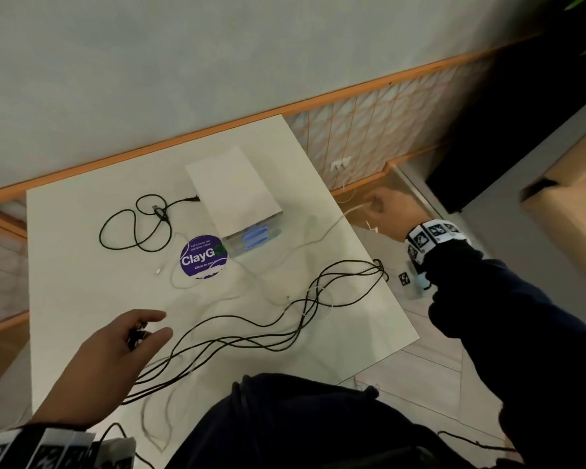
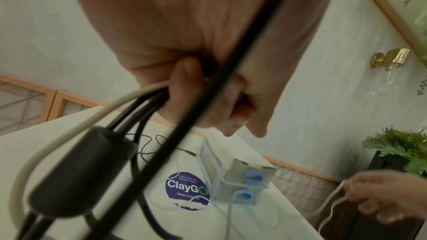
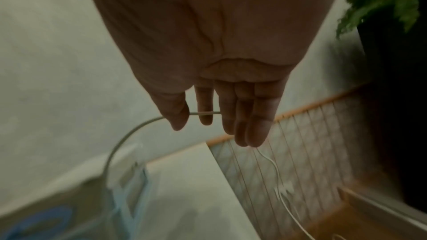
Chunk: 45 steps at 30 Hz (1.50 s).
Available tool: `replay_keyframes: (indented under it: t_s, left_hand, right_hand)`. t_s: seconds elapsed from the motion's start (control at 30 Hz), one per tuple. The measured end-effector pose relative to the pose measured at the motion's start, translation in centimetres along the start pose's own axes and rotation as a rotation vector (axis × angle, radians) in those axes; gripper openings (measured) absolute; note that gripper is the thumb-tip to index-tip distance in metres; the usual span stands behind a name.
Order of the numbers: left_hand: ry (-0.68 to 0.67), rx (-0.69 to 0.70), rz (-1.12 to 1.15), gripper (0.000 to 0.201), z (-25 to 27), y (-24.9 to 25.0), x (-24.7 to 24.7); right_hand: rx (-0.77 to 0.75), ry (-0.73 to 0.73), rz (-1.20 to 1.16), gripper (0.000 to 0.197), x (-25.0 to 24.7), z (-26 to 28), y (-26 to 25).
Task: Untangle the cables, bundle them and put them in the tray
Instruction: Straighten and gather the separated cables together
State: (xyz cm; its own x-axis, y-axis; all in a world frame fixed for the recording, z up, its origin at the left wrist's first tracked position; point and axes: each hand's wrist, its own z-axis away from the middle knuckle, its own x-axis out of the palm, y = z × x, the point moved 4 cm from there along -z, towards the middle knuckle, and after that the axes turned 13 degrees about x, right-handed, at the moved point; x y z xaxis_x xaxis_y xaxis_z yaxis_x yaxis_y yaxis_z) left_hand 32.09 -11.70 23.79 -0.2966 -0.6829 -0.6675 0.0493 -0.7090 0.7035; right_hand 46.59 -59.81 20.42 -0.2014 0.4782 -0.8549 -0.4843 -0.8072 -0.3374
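the left hand (image 1: 115, 343), at seven o'clock on the white table (image 1: 82, 299), clenches a bunch of black cables (image 1: 251, 333) that trail toward three o'clock. the right hand (image 1: 389, 211), past the table edge at two o'clock, pinches a white cable (image 1: 332, 225) between thumb and fingers. the clear tray (image 1: 237, 198) sits at twelve o'clock, with a loose black cable (image 1: 132, 228) at ten o'clock.

Bare table (image 1: 82, 292) is lying open along the left edge and the near left corner, giving a hand room to pass there. Long black cables (image 1: 251, 336) are snaking across the near middle and right, blocking that stretch. A coiled black cable (image 1: 134, 225) is sitting at the far left, with the tray (image 1: 234, 191) standing just beside it at the far middle (a plug is nearly touching its wall). A thin white cable (image 1: 322, 231) is stretching off the right edge, barring that side.
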Motion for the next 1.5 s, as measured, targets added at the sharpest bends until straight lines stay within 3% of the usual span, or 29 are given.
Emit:
replay_keyframes:
  t_s: [0.13, 0.2, 0.43, 0.57, 0.7, 0.83, 0.9, 1.03, 1.1, 1.2, 1.3, 1.5]
  left_hand:
    - [0.081, -0.044, 0.045, 0.012, 0.4, 0.6, -1.0]
    - [0.13, -0.081, 0.083, 0.007, 0.8, 1.2, -1.4]
    - [0.224, -0.087, 0.149, 0.004, 1.2, 1.2, -2.0]
    - [0.225, -0.082, 0.168, 0.009, 1.5, 0.4, -1.9]
    - [0.226, -0.115, 0.202, 0.011, 1.7, -0.8, -1.9]
    - [0.229, -0.121, 0.221, 0.014, 2.2, -2.4, -1.9]
    - [0.234, -0.117, 0.228, 0.014, 2.4, -3.3, -2.0]
    - [0.262, -0.162, 0.293, 0.011, 2.2, -5.4, -1.7]
    - [0.286, -0.213, 0.357, 0.011, 1.7, -6.3, -1.3]
    - [0.321, -0.291, 0.495, 0.013, 0.0, -7.6, 0.0]
    - [0.353, -0.386, 0.766, 0.028, -2.3, -8.1, 2.0]
    - [0.332, -0.395, 1.153, 0.036, -6.1, -6.4, 3.6]
  right_hand:
    - [0.027, -0.126, 0.135, 0.05, 6.1, -1.1, 0.8]
    - [-0.03, -0.136, 0.14, 0.046, 8.1, -0.2, -0.6]
    - [-0.499, -0.288, 0.137, 0.025, 15.0, 7.6, -13.8]
    - [-0.67, -0.374, 0.174, 0.028, 20.6, 8.9, -21.3]
    - [-0.654, -0.39, 0.403, 0.041, 26.5, 7.8, -26.4]
    - [-0.601, -0.214, 0.647, 0.036, 30.3, 6.8, -26.4]
    - [-0.583, -0.12, 0.679, 0.035, 31.0, 6.4, -25.7]
    - [-0.61, -0.07, 0.632, 0.029, 30.8, 6.1, -25.3]
    - [-0.589, -0.13, 0.498, 0.02, 29.8, 6.3, -25.0]
    - [-0.471, -0.307, 0.1, 0.014, 27.0, 7.4, -25.0]
    - [-0.483, -0.31, -0.231, 0.013, 23.7, 9.7, -25.6]
    - [-0.563, -0.337, -0.329, 0.01, 19.8, 15.4, -23.8]
